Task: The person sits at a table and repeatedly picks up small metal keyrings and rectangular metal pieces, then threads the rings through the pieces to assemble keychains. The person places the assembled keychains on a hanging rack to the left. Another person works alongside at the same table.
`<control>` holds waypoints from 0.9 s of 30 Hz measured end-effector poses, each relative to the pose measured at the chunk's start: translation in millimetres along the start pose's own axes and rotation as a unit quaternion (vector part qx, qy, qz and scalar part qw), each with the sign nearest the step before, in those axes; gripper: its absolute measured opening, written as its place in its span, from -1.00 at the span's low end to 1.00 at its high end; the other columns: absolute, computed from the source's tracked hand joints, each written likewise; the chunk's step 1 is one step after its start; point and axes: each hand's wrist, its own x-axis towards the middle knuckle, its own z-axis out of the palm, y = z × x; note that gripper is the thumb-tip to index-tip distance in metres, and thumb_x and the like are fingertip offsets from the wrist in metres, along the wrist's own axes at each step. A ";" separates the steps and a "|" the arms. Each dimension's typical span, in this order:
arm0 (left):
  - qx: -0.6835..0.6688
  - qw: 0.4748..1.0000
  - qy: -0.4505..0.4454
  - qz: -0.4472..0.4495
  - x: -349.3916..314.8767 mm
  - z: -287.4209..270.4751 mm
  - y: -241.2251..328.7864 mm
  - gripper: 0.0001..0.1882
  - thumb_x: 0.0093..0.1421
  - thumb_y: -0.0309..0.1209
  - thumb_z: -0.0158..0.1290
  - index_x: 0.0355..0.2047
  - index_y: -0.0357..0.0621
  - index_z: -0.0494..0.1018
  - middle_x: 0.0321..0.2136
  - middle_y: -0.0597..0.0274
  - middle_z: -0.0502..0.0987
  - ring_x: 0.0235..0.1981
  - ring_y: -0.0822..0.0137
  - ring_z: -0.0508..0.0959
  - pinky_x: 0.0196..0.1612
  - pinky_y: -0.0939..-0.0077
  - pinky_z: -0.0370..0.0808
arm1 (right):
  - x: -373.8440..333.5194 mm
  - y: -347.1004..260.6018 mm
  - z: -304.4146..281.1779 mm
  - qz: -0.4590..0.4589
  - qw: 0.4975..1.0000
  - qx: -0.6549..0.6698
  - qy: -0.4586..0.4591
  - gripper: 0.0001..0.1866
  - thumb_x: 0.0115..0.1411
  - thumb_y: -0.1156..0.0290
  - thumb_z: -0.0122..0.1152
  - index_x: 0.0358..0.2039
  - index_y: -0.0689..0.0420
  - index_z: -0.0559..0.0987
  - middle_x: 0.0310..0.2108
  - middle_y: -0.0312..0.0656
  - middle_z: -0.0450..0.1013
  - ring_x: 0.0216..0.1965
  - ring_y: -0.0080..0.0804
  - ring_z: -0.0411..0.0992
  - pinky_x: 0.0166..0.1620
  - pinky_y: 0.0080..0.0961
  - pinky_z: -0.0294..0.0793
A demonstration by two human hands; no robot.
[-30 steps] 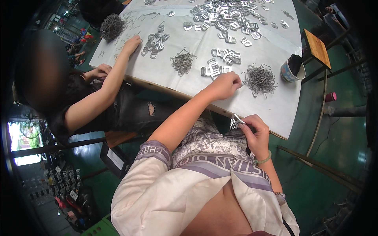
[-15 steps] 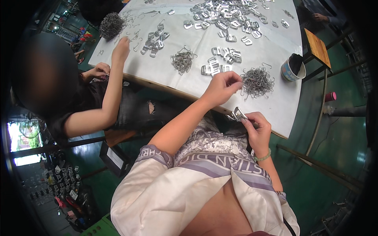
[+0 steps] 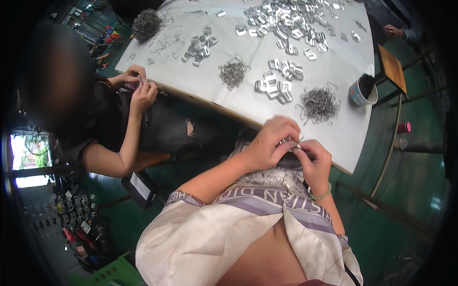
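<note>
Close to the table's front edge my two hands meet over a small silvery metal buckle (image 3: 293, 147), which their fingers largely cover. My left hand (image 3: 273, 143) curls its fingers over the buckle's left side. A thin wire-like tip pokes up between the hands; what it belongs to is hidden. From the other side, my right hand (image 3: 316, 159) pinches the buckle between thumb and fingers. Just beyond lies a tangled pile of wire hooks (image 3: 320, 105). Left of that pile is a cluster of flat metal buckles (image 3: 274, 88).
The white-covered table (image 3: 329, 143) also bears a second hook pile (image 3: 232, 74), a large buckle heap (image 3: 286, 21) and a paper tub (image 3: 359, 93) with something black inside. At left, a co-worker's hands (image 3: 140, 88) hold a small piece. A wooden stool (image 3: 392, 69) stands at right.
My left hand has come back from beside the hook pile to the buckle in my right hand. The co-worker's raised hand has come down to the other one. The view has shifted slightly.
</note>
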 end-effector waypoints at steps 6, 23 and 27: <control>0.018 0.999 -0.021 -0.019 -9.8 -1.2 -0.4 -0.86 0.16 -0.57 0.00 -0.26 -0.11 0.44 -0.32 0.21 0.49 -0.24 0.18 0.46 -0.02 0.34 0.29 | 56.0 43.4 -14.8 -0.117 0.988 -0.103 -0.015 -0.84 -0.04 0.49 0.32 -0.38 0.20 0.63 -0.47 -0.16 0.47 -0.38 -0.27 0.41 -0.26 -0.39 0.35; 0.055 0.997 0.014 -0.058 -28.5 -5.5 -0.4 -0.89 0.17 -0.51 0.02 -0.27 -0.15 0.43 -0.32 0.21 0.52 -0.23 0.19 0.48 -0.02 0.32 0.30 | 96.7 40.3 9.4 0.022 0.992 0.084 -0.089 -0.89 0.03 0.55 0.30 -0.41 0.26 0.57 -0.53 -0.20 0.52 -0.46 -0.45 0.50 -0.36 -0.49 0.45; 0.087 0.993 0.047 -0.060 -26.0 2.7 1.7 -0.89 0.15 -0.50 0.05 -0.28 -0.13 0.43 -0.35 0.20 0.51 -0.25 0.14 0.48 -0.05 0.31 0.31 | 53.9 -1.8 3.2 0.042 0.987 0.136 -0.079 -0.90 0.11 0.59 0.21 -0.36 0.36 0.58 -0.48 -0.17 0.55 -0.44 -0.58 0.50 -0.35 -0.64 0.47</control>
